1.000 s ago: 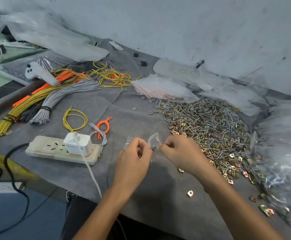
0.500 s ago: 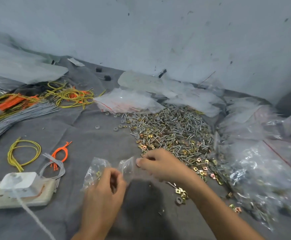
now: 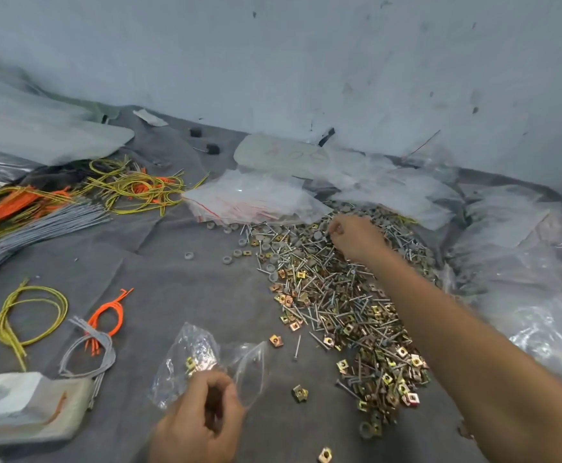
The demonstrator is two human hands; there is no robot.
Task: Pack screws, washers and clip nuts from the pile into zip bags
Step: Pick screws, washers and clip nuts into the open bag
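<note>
The right hand has been taken off the small clear plastic zip bag and stretched to the far side of the pile of silver screws, grey washers and brassy clip nuts. The bag is now held by the left hand alone.

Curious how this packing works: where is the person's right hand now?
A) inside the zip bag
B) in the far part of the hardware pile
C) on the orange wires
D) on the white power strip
B: the right hand reaches across the pile, fingers down in its far side, while the left hand holds the zip bag.
</note>
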